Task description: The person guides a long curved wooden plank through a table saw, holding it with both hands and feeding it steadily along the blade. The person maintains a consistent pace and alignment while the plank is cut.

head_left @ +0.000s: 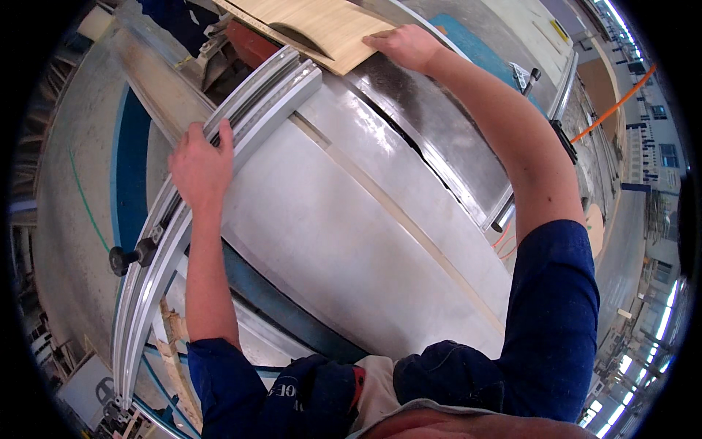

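Observation:
My left hand is closed over a long grooved aluminium fence rail on the left, with the thumb and fingers around its upper edge. At the far side of the metal saw table, my right hand reaches forward and grips the near right corner of a flat light wooden board. A dark curved shape shows along the board, and I cannot tell whether it is an opening. The board's far end lies beyond the picture. My right fingertips are partly hidden at the board's edge.
A black clamp knob sticks out from the fence rail's left side. A dark slot runs across the metal top. Another person's dark-clothed leg is at the top left. An orange hose stretches at the right.

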{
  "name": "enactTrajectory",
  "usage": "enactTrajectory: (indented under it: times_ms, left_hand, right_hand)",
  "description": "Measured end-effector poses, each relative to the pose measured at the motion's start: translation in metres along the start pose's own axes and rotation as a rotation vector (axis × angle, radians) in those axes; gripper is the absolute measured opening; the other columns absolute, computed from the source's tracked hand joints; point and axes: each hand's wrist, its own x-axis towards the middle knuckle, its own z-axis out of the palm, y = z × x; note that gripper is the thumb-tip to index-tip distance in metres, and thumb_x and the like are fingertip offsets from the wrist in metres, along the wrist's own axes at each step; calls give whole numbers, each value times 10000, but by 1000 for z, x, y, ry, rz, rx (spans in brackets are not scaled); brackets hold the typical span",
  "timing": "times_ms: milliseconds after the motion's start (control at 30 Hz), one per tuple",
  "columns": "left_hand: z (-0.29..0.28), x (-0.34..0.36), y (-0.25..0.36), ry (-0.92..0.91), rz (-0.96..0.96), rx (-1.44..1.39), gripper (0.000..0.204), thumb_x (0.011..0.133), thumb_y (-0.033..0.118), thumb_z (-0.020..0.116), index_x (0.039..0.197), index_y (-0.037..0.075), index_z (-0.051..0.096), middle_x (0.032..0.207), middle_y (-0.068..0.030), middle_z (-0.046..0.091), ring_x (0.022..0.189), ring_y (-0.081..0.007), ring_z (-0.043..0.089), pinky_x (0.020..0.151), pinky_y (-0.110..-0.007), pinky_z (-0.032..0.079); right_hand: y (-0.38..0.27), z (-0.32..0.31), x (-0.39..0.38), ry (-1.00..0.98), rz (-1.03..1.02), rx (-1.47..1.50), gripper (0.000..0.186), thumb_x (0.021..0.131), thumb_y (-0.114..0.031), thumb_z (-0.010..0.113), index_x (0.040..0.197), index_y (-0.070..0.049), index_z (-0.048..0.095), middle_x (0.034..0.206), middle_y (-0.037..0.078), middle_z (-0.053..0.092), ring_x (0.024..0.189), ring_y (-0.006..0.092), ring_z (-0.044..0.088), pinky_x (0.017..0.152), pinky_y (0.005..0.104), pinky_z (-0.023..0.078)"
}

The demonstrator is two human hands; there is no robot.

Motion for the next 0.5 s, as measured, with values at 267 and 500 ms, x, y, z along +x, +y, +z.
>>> enactTrajectory:
  times_ms: [267,500]
  left_hand:
    - [-1,0,2,-27,-25,-1,478,959,448,596,1068,-7,689,1012,-214,720,952,-385,678,854,-463,494]
    - [2,0,-4,-9,11,-17,477,957,448,599,1071,-8,682,996,-212,715,942,-384,675,861,-462,492]
  right_hand:
    - [3,10,4,-20,47,-24,505,876,-62,591,1362,-196,622,1236,65,706,960,320,720,826,419,589]
    - [1,1,3,18,-21,-7,538,844,-35,572,1364,-166,617,906,178,723,785,367,703,708,453,568]
